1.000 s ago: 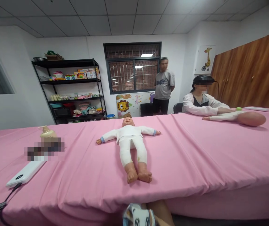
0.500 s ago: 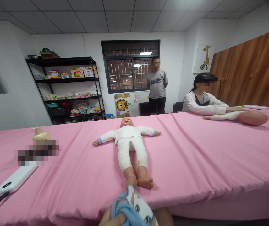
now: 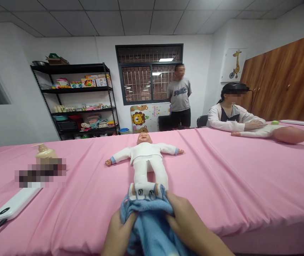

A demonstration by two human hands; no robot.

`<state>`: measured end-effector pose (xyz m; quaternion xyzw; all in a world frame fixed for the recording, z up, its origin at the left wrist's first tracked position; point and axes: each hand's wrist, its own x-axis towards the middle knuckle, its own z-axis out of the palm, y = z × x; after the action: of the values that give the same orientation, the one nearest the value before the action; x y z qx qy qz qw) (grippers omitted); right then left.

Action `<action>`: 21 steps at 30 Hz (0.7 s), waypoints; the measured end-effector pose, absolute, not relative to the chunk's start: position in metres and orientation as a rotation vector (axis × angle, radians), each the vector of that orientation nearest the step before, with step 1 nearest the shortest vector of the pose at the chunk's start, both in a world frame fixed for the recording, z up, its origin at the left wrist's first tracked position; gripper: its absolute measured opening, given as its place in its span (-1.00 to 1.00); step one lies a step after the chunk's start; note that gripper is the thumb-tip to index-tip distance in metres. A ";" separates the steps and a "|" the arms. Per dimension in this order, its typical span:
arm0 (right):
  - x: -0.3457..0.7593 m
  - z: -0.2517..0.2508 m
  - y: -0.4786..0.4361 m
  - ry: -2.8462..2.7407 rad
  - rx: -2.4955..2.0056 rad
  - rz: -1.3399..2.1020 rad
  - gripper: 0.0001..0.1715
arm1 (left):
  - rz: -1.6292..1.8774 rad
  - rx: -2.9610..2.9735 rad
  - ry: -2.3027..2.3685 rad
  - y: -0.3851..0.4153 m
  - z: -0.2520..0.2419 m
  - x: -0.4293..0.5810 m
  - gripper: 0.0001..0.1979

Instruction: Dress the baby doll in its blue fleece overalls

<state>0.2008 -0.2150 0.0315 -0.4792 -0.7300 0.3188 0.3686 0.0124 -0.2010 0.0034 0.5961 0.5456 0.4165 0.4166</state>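
Note:
In the head view, a baby doll (image 3: 148, 151) in a white top and white leggings lies on its back, arms spread and feet toward me. A blue fleecy cloth (image 3: 152, 227) with a white, cartoon-eyed edge is bunched in front of its legs and hides the feet. My left hand (image 3: 121, 225) grips the left side of this cloth, thumb on top. On the other side my right hand (image 3: 181, 215) is closed around the cloth too, its fingertips partly hidden in the folds.
A pink sheet (image 3: 216, 170) covers the table. On the left are a pump bottle (image 3: 45, 153), a blurred-out item and a white power bank (image 3: 16, 206) with a cable. At right, a seated person (image 3: 232, 113) touches another doll (image 3: 287, 134); a person (image 3: 180, 94) stands behind.
My right hand has come into view and now grips the cloth with the left. The cloth has risen over the doll's feet and is spread wider. The seated person's hand moved onto the other doll.

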 end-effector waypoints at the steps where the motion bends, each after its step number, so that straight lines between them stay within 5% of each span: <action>1: 0.197 0.030 -0.206 -1.956 -1.368 0.589 -0.68 | 1.019 1.569 1.442 -0.197 0.004 0.016 -0.58; 4: 0.184 0.019 -0.187 -2.196 -1.491 0.170 -0.67 | 0.890 1.742 1.577 -0.192 0.005 0.025 -0.68; 7: 0.177 0.015 -0.181 -2.302 -1.444 0.151 -0.65 | 0.867 1.775 1.594 -0.190 0.002 0.028 -0.67; 15: 0.187 0.038 -0.175 -1.637 -1.025 1.165 -0.44 | 1.208 1.399 1.274 -0.172 0.016 0.026 -0.49; 21: 0.184 0.034 -0.161 -1.131 -0.777 1.816 -0.54 | 1.333 1.350 1.345 -0.147 0.034 0.025 -0.53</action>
<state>0.1836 -0.1610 0.0344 -0.3100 -0.4512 0.7242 0.4193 0.0248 -0.1470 0.0345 0.5328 0.5310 0.5261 0.3967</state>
